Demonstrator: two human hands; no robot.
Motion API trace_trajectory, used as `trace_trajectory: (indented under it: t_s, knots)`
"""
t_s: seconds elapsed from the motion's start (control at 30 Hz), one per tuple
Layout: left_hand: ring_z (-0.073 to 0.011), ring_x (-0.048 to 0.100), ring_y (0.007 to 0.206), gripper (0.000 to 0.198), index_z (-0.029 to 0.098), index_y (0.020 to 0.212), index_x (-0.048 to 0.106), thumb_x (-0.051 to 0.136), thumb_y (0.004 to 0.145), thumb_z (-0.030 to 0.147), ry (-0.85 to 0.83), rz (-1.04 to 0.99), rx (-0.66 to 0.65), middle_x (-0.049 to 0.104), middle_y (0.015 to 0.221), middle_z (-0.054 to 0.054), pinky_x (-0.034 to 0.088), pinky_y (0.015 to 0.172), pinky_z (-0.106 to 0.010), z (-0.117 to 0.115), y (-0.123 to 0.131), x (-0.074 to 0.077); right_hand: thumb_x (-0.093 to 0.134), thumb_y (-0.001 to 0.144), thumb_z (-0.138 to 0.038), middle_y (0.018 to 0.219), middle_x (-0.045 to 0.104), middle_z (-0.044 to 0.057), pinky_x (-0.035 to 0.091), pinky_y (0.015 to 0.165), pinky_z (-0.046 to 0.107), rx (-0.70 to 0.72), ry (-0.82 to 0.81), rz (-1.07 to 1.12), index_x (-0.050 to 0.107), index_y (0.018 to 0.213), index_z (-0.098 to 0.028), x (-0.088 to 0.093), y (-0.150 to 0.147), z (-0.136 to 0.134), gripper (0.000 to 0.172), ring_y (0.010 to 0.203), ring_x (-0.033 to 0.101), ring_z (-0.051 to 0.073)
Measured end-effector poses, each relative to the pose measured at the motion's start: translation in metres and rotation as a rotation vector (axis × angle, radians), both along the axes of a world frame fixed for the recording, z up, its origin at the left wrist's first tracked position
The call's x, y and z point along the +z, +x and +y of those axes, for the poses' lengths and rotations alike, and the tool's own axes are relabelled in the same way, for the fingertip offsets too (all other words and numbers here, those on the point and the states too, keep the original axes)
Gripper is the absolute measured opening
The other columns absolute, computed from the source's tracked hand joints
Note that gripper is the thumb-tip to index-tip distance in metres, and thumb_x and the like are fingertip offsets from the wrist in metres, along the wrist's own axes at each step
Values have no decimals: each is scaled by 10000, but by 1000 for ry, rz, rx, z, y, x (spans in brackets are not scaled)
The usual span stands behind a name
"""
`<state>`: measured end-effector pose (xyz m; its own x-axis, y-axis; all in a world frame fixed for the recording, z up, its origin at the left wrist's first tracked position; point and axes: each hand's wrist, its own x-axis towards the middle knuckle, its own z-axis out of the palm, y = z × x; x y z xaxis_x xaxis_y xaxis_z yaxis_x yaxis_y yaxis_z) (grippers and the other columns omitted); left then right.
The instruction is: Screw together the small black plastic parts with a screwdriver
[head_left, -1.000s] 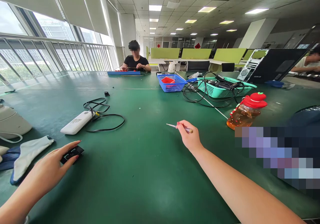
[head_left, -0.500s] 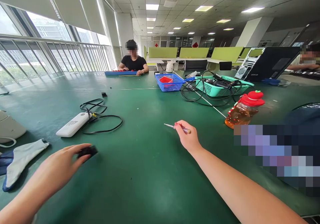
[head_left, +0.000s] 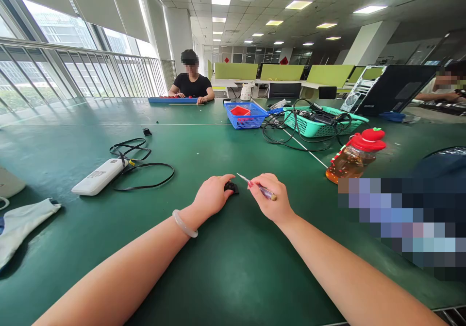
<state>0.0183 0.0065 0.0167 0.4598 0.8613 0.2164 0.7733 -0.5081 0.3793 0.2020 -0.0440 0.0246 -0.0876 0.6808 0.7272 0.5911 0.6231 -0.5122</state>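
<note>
My left hand is closed around a small black block-like part, at the middle of the green table. Fingers cover much of the part, so its exact kind does not show. A pale bracelet circles the left wrist. Just to the right, my right hand grips a small screwdriver with a clear handle. Its thin metal tip points up and left, close to the black part but apart from it.
A white power bank with a black cable lies left. Further back are a blue basket, a green basket with cables, and a red-capped bottle. A glove lies near left. A person sits opposite.
My left hand has carried the black part from the left side to the middle, beside my right hand. The right hand has stayed nearly in place with the screwdriver. The view has shifted slightly.
</note>
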Motion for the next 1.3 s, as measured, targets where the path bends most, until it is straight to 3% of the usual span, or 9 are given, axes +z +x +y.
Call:
trace_trajectory:
  t_s: [0.1, 0.3, 0.73, 0.9, 1.07, 1.2, 1.3]
  knots:
    - [-244, 615, 1069, 504, 246, 1336, 502, 606, 842, 237, -50, -119, 6, 714, 1129, -35, 481, 955, -388, 4, -3, -8, 463, 933, -300, 557, 581, -20, 436, 778, 355, 64, 46, -23, 553, 646, -228, 3, 0, -3, 310, 527, 490, 135]
    - [-234, 615, 1065, 530, 227, 1326, 512, 634, 810, 231, -104, -181, 9, 716, 1110, -41, 478, 968, -383, 7, -6, -10, 471, 912, -232, 530, 542, -44, 408, 791, 346, 207, 131, -193, 522, 635, -220, 0, -8, -6, 283, 502, 423, 112]
    - [-235, 613, 1076, 436, 217, 1234, 584, 626, 800, 206, -94, -159, -16, 705, 1135, -50, 488, 957, -366, 10, -9, -11, 491, 888, -207, 572, 506, -22, 357, 920, 392, 156, 259, -700, 570, 629, -211, 0, -16, -9, 271, 580, 400, 135]
    - [-234, 628, 1018, 343, 229, 1154, 632, 629, 811, 243, -92, -145, -24, 717, 1076, -39, 502, 923, -364, 9, -9, -9, 483, 888, -186, 562, 500, -23, 373, 902, 385, 163, 281, -659, 579, 633, -211, 5, -10, -8, 273, 570, 400, 134]
    - [-228, 630, 1027, 326, 243, 1140, 638, 633, 815, 262, -105, -155, -31, 717, 1083, -30, 500, 931, -359, 10, -9, -9, 462, 900, -204, 564, 519, -26, 384, 889, 382, 184, 190, -560, 580, 641, -215, 4, -5, -4, 285, 563, 415, 128]
    - [-231, 633, 1022, 323, 243, 1132, 638, 641, 811, 278, -125, -166, -38, 713, 1101, -33, 498, 934, -366, 12, -10, -10, 445, 918, -230, 568, 561, -16, 410, 846, 369, 175, 51, -341, 567, 623, -215, -1, -1, 2, 319, 559, 460, 127]
    - [-237, 629, 1030, 322, 244, 1126, 638, 647, 805, 276, -132, -171, -32, 711, 1105, -35, 499, 935, -374, 12, -10, -10, 447, 940, -322, 584, 576, -2, 438, 748, 337, 121, -157, -79, 590, 631, -214, -7, 3, 8, 357, 589, 507, 138]
